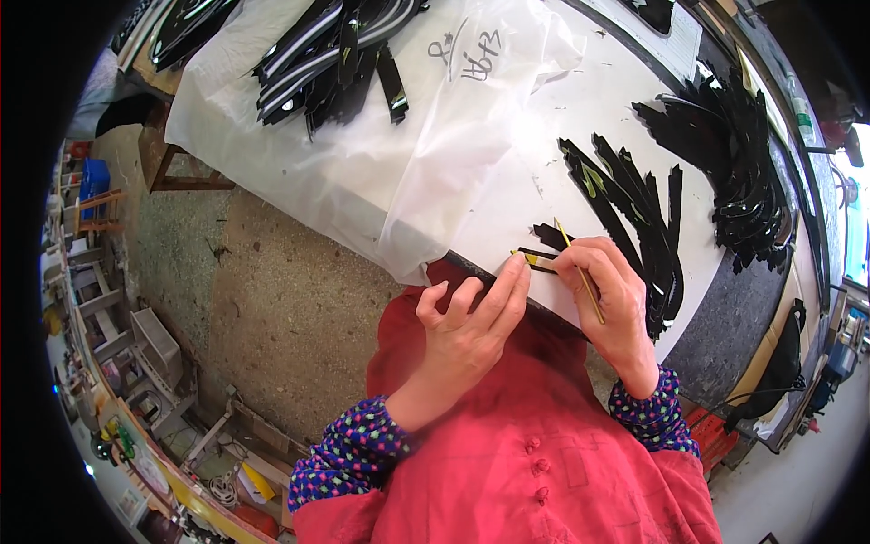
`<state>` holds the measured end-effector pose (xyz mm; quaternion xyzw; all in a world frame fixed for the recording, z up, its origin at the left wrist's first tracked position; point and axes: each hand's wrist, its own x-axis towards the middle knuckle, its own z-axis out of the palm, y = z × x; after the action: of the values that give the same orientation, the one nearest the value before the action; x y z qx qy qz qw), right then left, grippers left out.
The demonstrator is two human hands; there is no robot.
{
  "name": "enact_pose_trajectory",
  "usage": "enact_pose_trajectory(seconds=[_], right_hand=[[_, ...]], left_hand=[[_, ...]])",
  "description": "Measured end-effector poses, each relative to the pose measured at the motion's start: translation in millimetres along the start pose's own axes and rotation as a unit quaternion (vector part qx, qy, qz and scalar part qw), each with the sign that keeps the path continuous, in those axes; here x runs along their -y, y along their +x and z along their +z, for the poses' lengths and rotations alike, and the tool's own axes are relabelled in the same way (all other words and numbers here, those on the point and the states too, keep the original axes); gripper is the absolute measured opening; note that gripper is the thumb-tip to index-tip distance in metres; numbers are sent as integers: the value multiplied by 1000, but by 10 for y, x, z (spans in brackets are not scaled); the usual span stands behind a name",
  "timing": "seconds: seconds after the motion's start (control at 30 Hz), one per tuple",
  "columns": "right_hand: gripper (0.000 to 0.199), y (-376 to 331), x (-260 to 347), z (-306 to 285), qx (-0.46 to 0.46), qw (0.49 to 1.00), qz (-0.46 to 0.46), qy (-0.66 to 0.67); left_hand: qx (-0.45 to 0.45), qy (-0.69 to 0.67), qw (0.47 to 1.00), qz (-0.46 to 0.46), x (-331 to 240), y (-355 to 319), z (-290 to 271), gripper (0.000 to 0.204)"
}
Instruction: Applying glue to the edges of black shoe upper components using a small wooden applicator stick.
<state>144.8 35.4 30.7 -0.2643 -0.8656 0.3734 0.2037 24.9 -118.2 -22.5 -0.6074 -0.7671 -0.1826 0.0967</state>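
Note:
At the near edge of the white-covered table, a short black strip [540, 259] with a yellow-green patch lies between my hands. My left hand [471, 331] has its index fingertip on the strip's left end; the other fingers are bent and spaced apart, and the thumb is hidden. My right hand [616, 304] is closed round a thin gold-coloured stick [567, 238], pointed at its far end. The fingertips of this hand also reach the strip's right end. Just beyond lies another black piece [548, 236], and to the right several long black strips [634, 204] are fanned out.
A larger heap of black strips [739, 172] lies at the far right. More black strips [340, 63] sit on translucent plastic sheeting [362, 181] at the back left. A wooden stool [181, 172] stands beyond the table's left edge. Metal frames [154, 349] stand at the left.

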Motion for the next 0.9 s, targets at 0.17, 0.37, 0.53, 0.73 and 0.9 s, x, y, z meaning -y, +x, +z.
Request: enact_pose_trajectory(seconds=[0.17,0.37,0.53,0.73,0.9], right_hand=[[23,-10,-12,11,-2,1000,-6,-5],[21,-43,6,-27,-3,1000,4,-14],[14,-172,-42,-88,-49,997,47,-23],[14,-250,-89,-64,-80,993,87,-3],[14,-253,-93,-64,-78,992,99,21]], left_hand=[[-2,4,1000,2,0,4,6,40],[0,-5,1000,-4,-21,24,-12,40],[13,-12,1000,-2,2,25,-8,40],[34,-77,996,-1,29,48,-40,52],[29,-57,998,7,21,30,2,52]])
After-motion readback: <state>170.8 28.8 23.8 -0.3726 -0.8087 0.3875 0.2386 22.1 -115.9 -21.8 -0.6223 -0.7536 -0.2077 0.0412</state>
